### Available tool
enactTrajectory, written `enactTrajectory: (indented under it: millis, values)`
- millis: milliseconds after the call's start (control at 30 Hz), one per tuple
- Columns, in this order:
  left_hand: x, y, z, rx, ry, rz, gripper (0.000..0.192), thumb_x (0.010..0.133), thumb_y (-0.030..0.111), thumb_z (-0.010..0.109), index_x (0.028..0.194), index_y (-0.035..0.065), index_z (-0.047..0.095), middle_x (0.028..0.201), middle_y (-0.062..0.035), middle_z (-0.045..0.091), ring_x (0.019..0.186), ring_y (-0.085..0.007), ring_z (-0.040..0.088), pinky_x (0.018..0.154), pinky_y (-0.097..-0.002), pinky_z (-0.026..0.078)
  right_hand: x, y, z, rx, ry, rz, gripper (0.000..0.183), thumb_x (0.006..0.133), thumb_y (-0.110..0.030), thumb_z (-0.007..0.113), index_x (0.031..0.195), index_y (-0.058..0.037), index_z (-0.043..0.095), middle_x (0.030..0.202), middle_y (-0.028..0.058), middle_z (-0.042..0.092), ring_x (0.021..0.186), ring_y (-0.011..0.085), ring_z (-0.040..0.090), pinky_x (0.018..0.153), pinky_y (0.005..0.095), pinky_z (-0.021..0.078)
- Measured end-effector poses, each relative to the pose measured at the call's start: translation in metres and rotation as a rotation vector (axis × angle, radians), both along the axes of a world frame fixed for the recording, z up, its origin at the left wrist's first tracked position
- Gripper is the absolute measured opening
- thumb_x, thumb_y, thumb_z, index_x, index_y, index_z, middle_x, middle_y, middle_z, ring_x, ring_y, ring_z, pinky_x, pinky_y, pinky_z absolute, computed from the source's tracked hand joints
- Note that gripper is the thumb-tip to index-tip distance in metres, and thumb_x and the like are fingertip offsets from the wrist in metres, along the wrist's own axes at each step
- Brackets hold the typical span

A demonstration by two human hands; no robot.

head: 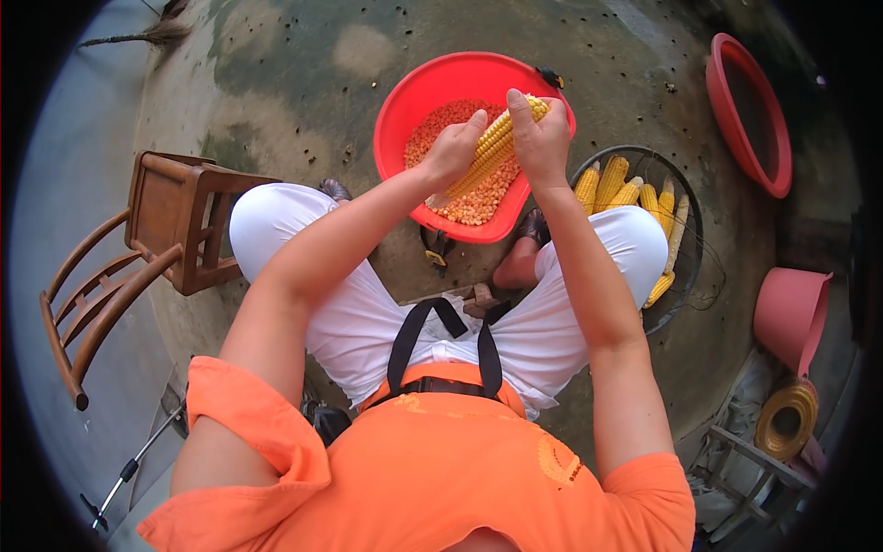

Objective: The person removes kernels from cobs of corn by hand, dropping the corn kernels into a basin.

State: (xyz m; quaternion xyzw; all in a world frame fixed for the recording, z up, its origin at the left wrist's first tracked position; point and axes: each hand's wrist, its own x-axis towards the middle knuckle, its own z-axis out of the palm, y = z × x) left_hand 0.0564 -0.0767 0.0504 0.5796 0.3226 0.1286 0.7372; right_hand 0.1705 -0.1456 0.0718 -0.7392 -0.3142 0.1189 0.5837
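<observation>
Over a red plastic basin [400, 90] I hold a yellow ear of corn [493, 145] slantwise. My left hand [452, 148] grips its near left side, thumb pointing up along it and fingers mostly hidden. Around the upper right end wraps my right hand [541, 141], its thumb raised beside the ear. Rows of kernels still cover much of the visible ear; whether a second ear lies against it I cannot tell. Loose orange corn kernels [476, 210] cover the basin's floor beneath both hands.
Right of my knee, a round dark-rimmed basket [697, 234] holds several corn ears [610, 181]. A wooden chair [165, 207] stands at left. Further right are a red basin [783, 138] and a pink bucket [790, 303]. A broom [162, 34] lies far left on the concrete floor [276, 103].
</observation>
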Motion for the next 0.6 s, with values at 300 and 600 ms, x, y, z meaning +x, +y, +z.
enactTrajectory:
  millis: [300,600]
  values:
    - [0.005,0.021,-0.026,-0.265,0.212,0.041,0.058,0.09,0.052,0.031,0.09,-0.0001,0.056,0.079,-0.0091,0.06,0.073,-0.0168,0.058,0.068,-0.0288,0.046,-0.007,0.002,0.005,0.018,-0.001,0.064,0.048,0.078,-0.042,0.06,0.085,0.004,0.049,0.074,0.0165,0.06,0.07,0.0264,0.06,0.064,0.0343,0.0463]
    - [0.015,0.019,-0.008,-0.216,0.057,0.164,0.061,0.091,0.053,0.023,0.106,0.0031,0.054,0.096,-0.0092,0.058,0.085,-0.0176,0.056,0.073,-0.032,0.046,-0.006,0.008,-0.014,-0.038,0.034,0.127,0.06,0.081,-0.044,0.058,0.11,0.0065,0.045,0.091,0.0135,0.059,0.077,0.0163,0.057,0.065,0.0284,0.0456]
